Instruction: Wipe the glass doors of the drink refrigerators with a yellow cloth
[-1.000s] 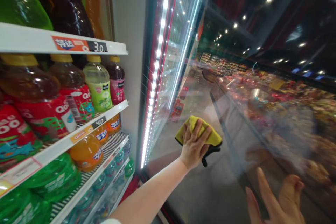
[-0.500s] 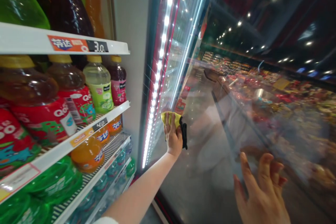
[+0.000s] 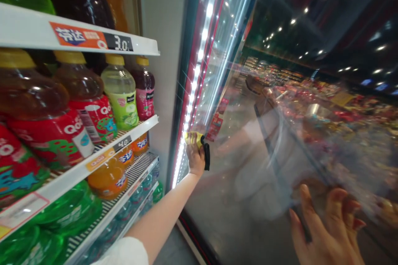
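My left hand (image 3: 195, 158) reaches out along the lit edge of a glass door (image 3: 248, 215). Under its fingers is a yellow and black cloth (image 3: 207, 156), pressed against the door beside the bright light strip (image 3: 204, 34). At the lower right, my right hand (image 3: 329, 227) has its fingers apart and slightly bent. It holds nothing and is close to the glass; whether the fingertips touch it I cannot tell. A faint reflection of an arm and light clothing shows in the pane.
On the left, cooler shelves (image 3: 137, 128) carry bottled drinks, among them a pale green bottle (image 3: 121, 93) and a dark one with a pink label (image 3: 144, 91). Price tags (image 3: 90, 38) line the shelf fronts. Beyond the glass are store displays (image 3: 348, 120) with colourful packages.
My left hand has slid left with the cloth, onto the light strip side of the door. My right hand has shifted a little right in view, and the view itself has moved slightly.
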Motion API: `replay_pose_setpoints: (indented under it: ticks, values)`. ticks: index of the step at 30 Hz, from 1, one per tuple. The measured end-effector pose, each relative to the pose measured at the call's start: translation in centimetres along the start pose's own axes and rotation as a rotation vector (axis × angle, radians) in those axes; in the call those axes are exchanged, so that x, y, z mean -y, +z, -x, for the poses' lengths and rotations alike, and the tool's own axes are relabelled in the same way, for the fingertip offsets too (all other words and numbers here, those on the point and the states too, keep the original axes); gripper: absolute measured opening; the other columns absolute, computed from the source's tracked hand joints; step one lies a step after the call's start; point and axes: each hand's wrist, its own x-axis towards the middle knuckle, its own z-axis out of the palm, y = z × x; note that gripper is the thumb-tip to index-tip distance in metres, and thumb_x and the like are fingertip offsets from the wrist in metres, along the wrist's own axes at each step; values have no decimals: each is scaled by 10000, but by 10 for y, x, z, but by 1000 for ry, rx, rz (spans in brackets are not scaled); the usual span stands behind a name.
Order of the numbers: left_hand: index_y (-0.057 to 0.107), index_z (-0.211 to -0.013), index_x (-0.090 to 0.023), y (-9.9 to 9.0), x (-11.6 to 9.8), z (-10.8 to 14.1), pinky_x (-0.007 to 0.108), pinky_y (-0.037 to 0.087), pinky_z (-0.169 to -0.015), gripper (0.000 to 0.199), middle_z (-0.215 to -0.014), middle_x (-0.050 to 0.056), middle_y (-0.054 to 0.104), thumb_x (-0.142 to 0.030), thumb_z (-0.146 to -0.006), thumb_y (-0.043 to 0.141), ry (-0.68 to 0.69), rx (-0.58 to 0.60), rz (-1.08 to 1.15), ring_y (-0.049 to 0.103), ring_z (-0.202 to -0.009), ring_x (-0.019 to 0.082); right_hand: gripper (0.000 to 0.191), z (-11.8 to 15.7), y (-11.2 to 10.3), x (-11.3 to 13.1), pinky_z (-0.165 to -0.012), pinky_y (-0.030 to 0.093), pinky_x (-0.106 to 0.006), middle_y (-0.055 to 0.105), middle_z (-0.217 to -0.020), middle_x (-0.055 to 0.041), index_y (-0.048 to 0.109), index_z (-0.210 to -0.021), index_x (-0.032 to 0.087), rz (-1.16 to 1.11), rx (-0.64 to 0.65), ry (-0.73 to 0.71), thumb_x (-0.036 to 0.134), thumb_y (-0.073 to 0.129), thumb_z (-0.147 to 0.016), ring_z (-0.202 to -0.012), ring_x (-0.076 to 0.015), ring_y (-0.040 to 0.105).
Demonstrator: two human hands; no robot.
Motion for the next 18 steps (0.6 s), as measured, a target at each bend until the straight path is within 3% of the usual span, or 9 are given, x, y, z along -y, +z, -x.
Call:
replay_pose_setpoints:
  ticks: [3,7,10,13,16,18]
  values:
    - [343,-1560,-293,-1,-4,11,498,213,-1280,535,-1658,85,320,-299,-1028,389,-44,41,-10,182,-1573,234,961,-1,-2,0,-999,418,-820,23,-1698,-134,41,-1617,397,0,0,5,162,650,-912,-1436,-585,234]
    - [338,-1564,-266,1,-39,-51,481,208,-1279,526,-1676,94,279,-330,-1042,362,154,54,-9,184,-1572,239,978,-2,-5,0,-1030,404,-806,-2,-1703,-121,33,-1619,406,0,16,9,126,642,-906,-1453,-567,213]
    - [378,-1545,-263,0,-47,-85,495,238,-1268,516,-1667,89,302,-385,-1044,356,286,48,-41,202,-1568,251,999,-4,-4,-1,-1028,407,-801,-48,-1700,-121,19,-1620,404,7,36,-2,120,649,-899,-1457,-568,198]
    - [397,-1533,-272,-1,-23,-63,537,250,-1259,504,-1653,101,329,-388,-1045,346,267,13,-14,223,-1562,263,1014,-5,0,-2,-1027,404,-800,-66,-1696,-135,8,-1626,379,15,30,-9,120,659,-893,-1459,-569,188]
    - [391,-1534,-266,3,12,-13,522,233,-1271,504,-1633,118,362,-368,-1043,345,87,-17,-22,226,-1561,255,992,-7,4,-3,-1037,393,-800,-60,-1693,-148,38,-1635,338,9,2,-20,123,660,-892,-1463,-565,182]
    - [384,-1535,-247,9,25,8,526,236,-1270,506,-1623,131,374,-350,-1041,338,6,-42,-42,238,-1558,255,963,-6,5,-7,-1063,383,-786,-37,-1696,-141,69,-1638,325,-22,-21,-35,135,657,-899,-1469,-546,193]
